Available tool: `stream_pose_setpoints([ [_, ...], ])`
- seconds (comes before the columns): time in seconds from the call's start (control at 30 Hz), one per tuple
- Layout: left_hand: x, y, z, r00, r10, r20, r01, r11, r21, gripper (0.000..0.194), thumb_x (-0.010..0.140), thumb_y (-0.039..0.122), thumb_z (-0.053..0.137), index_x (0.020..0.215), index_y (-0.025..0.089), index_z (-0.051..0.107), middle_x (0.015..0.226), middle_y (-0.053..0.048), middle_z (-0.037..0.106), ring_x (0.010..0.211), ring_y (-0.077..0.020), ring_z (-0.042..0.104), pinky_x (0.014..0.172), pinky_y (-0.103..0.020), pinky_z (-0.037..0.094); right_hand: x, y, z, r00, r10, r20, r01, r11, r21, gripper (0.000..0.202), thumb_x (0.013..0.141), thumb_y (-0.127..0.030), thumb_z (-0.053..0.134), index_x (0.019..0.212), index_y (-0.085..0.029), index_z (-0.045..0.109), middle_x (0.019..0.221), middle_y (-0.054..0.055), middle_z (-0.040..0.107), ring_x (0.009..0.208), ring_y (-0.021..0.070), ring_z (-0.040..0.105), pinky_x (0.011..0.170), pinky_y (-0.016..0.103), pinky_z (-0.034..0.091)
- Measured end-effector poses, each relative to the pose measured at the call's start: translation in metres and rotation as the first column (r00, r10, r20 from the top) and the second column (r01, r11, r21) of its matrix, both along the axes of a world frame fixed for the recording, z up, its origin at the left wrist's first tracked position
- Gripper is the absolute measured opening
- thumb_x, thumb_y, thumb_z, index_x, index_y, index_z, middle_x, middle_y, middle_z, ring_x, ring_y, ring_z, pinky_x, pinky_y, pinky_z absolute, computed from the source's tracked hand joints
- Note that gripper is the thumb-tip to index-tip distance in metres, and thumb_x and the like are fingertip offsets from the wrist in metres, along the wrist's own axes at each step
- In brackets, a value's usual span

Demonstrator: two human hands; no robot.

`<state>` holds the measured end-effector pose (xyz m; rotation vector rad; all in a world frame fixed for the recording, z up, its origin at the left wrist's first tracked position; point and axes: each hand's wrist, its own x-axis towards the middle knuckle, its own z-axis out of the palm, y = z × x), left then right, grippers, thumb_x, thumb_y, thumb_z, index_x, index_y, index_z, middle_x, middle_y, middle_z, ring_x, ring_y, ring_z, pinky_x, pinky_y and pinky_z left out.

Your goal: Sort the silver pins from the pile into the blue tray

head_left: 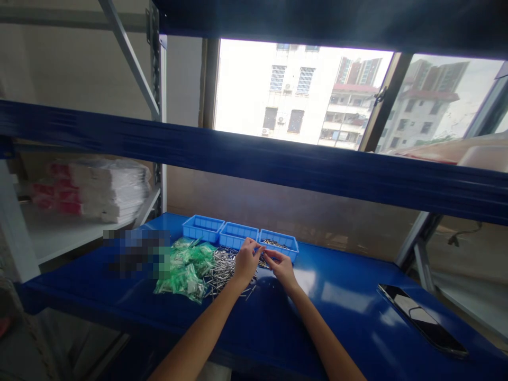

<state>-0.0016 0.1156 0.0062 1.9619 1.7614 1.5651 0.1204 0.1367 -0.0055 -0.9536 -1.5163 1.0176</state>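
Observation:
My left hand (246,262) and my right hand (280,264) meet fingertip to fingertip above the blue table. Both are closed in a pinch; whatever sits between the fingers is too small to make out. Below and left of my left hand spreads a loose pile of thin silver metal pins or rivets (224,270). Just behind my hands, the right-hand blue bin (291,253) holds some small metal pieces (274,243). Green-tinted clear plastic bags (184,272) lie against the pile's left side.
Two more blue bins, a middle one (238,242) and a left one (203,234), stand in the same row. A phone (423,320) lies on the table (341,328) at right. A blue shelf beam (254,159) crosses above the table. Wrapped white stacks (115,190) fill a side shelf.

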Motion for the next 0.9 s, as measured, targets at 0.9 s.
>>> stream_pose_setpoints([
  [0.9,0.0006,-0.0047,0.0076,0.995,-0.071,0.064,0.066,0.995,0.068,0.035,0.079,0.045,0.048,0.068,0.017,0.064,0.078,-0.002,0.053,0.063,-0.0098,0.049,0.059,-0.023,0.041,0.0008,0.0030,0.0027,0.980,-0.061,-0.189,0.013,0.969,-0.245,0.047,0.064,-0.053,0.062,0.094,-0.017,0.063,0.074,0.004,0.061,0.045,0.0076,0.045,0.034,0.018,0.027],
])
